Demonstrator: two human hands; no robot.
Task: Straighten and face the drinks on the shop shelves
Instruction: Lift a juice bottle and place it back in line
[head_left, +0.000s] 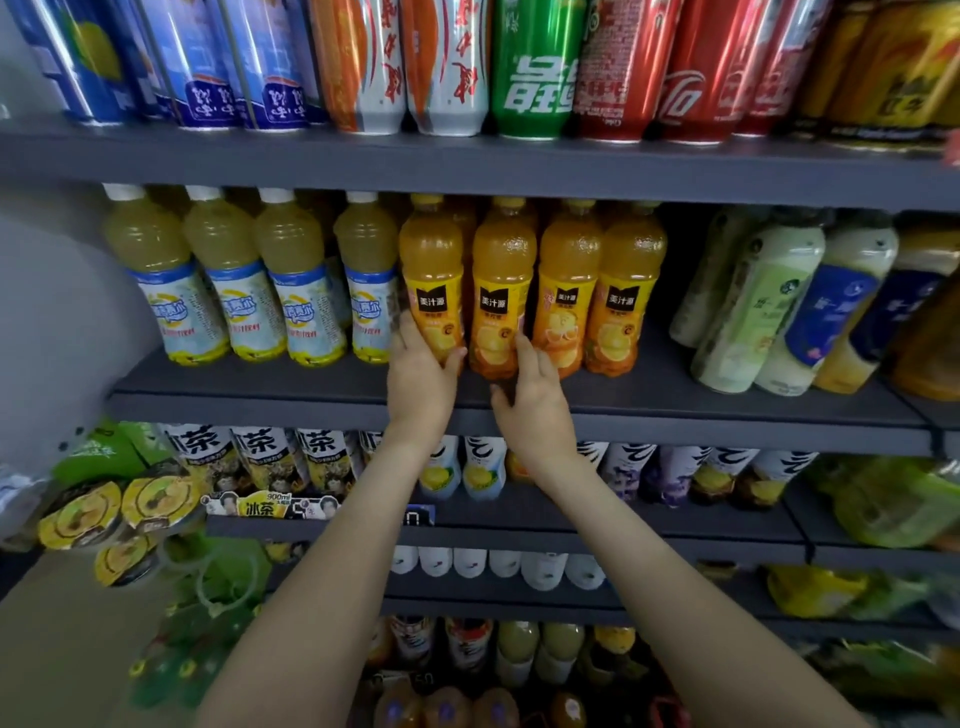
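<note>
Several orange juice bottles stand in a row on the middle grey shelf (311, 400). My left hand (421, 379) grips the base of the leftmost orange bottle (431, 275), thumb on its right side and fingers on its left. My right hand (535, 405) is at the foot of the second orange bottle (501, 291); its fingers reach up between that bottle and the third orange bottle (569, 286), and its thumb points left below the bottle. Both bottles stand upright with their labels facing me.
Pale yellow lemon drink bottles (234, 280) stand left of the orange row. Milky bottles (769, 306) lean at the right. Cans (535, 67) fill the shelf above. Tea bottles (265, 457) and cup lids (83, 514) sit lower down.
</note>
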